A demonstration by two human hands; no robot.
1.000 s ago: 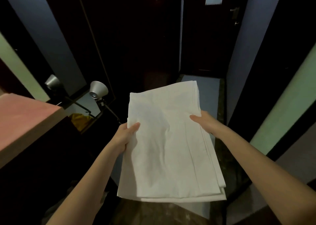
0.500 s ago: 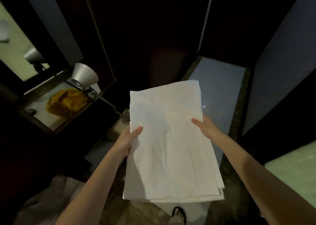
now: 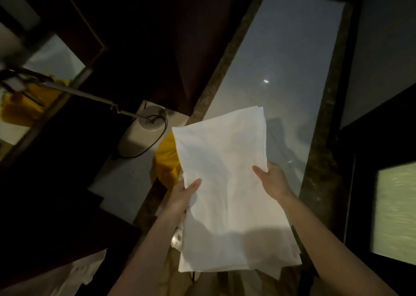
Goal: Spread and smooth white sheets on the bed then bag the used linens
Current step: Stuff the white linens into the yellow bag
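Observation:
A stack of folded white sheets (image 3: 227, 183) is held flat in front of me, in the middle of the head view. My left hand (image 3: 182, 196) grips its left edge, thumb on top and fingers underneath. At the right edge my right hand (image 3: 273, 181) holds on the same way, thumb lying on the cloth. A yellow bag (image 3: 166, 158) sits on the floor just behind the stack's left side, partly hidden by it. Crumpled white linen (image 3: 74, 273) lies at the bottom left.
A desk lamp's round base (image 3: 150, 121) with its cord stands on a low pale surface to the left. A long pale floor strip (image 3: 281, 75) with a dark stone border runs ahead. Dark furniture fills the left; a mirror (image 3: 33, 97) reflects the yellow bag.
The view has tilted down towards the floor and moved forward. The yellow bag on the floor and the lamp base have come into sight. Both hands keep the same hold on the sheets.

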